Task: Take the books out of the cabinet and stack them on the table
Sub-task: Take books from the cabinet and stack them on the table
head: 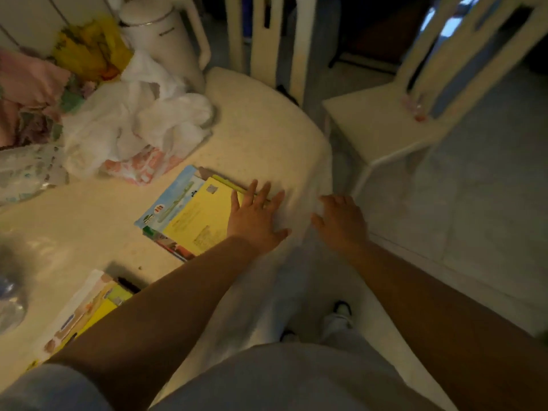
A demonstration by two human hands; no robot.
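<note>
Tabletop [261,137] fills the left and centre, cream cloth over it, rounded edge running to the right. Cabinet not in view. Far left is clutter: white kettle [166,34], crumpled white plastic bags [133,123], yellow bag [89,48]. 2 chairs [385,120] stand far right, off the tabletop. Task items: 1 stack of books [184,212] mid-tabletop, yellow cover on top, blue one showing under it at the left and more edges at the near end; long axis runs from near-left to far-right. A 2nd pile of books [86,310] sits near-left, partly hidden by the left forearm, well apart from the 1st. Left hand [258,215] lies flat on the right end of the mid stack, fingers straight and spread, tips reaching past the book edge onto the cloth; no grip closed on anything, it presses or squares only. Right hand [341,221] is just right of it at the tabletop's edge, fingers loosely bent, holding nothing; whether it touches the cloth I cannot tell. Key relation: stack lies left of both hands, left hand is on it, right hand is off it. Judgement: this stack is placed and being aligned; next fetch means turning away to the cabinet. Blur is heavy, titles unreadable.
</note>
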